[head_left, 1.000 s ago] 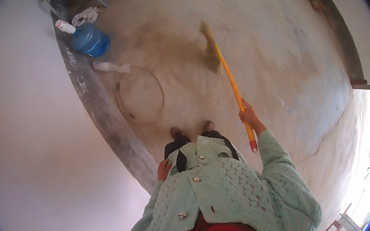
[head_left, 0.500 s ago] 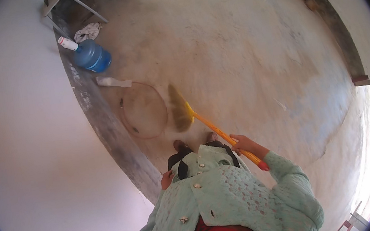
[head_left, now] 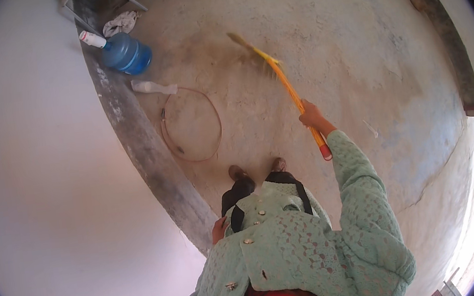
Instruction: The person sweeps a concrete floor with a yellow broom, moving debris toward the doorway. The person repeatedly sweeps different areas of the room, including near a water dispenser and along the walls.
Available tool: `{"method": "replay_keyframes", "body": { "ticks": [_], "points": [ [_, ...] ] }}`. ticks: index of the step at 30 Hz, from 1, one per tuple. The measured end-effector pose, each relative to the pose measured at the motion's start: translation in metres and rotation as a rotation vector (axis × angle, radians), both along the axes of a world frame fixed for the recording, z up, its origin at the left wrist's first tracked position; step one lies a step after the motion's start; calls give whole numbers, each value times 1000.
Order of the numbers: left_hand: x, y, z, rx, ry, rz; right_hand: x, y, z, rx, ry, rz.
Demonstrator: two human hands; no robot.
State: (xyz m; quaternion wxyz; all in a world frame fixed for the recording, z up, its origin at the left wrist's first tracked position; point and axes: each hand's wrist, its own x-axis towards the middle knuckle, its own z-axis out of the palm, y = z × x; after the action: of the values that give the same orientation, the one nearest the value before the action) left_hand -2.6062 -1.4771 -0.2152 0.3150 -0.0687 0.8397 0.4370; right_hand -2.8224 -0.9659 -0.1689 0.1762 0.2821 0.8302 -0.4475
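Note:
My right hand (head_left: 311, 116) grips the orange-yellow handle of a broom (head_left: 287, 86), whose straw head (head_left: 249, 52) reaches out over the dusty concrete floor (head_left: 343, 46) ahead of me. The handle's red end sticks out below my fist. My left hand (head_left: 219, 230) hangs at my side against my dark trousers, only partly visible beside my green lace top; I cannot tell whether its fingers are closed. My two feet (head_left: 257, 169) stand just behind a thin wire hoop (head_left: 191, 124) lying on the floor.
A pale wall (head_left: 47, 189) with a dark grey base strip (head_left: 143, 153) runs along my left. A blue water jug (head_left: 126, 53), a white bottle (head_left: 92, 39), a crumpled cloth (head_left: 120, 24) and a white scrap (head_left: 154, 87) lie near it. A raised ledge (head_left: 442, 34) borders the right.
The broom swung from the right down to the left near my feet, and has now swung back out forward and to the right. My right hand rose with it.

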Motion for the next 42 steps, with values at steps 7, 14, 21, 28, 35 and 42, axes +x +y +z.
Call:
{"method": "replay_keyframes", "body": {
  "ticks": [7, 14, 21, 28, 35, 42],
  "points": [
    [-22, 15, -14, -155, 11, -25, 80, 28, 48, -287, 183, -262],
    [-61, 33, -5, -124, 38, -246, 190, -5, 153, -452, 50, -524],
    [-69, 39, -11, -176, -35, -263, 266, 1, 143, -841, -313, -504],
    [-56, 10, -21, -142, -84, -255, 232, 20, 14, -395, -410, -8],
    [-33, 7, -19, -180, -74, -159, 142, 53, 12, -54, -187, 5],
    [-50, 22, -36, -127, -55, -265, 131, 67, -32, 218, 10, -12]
  ]
}}
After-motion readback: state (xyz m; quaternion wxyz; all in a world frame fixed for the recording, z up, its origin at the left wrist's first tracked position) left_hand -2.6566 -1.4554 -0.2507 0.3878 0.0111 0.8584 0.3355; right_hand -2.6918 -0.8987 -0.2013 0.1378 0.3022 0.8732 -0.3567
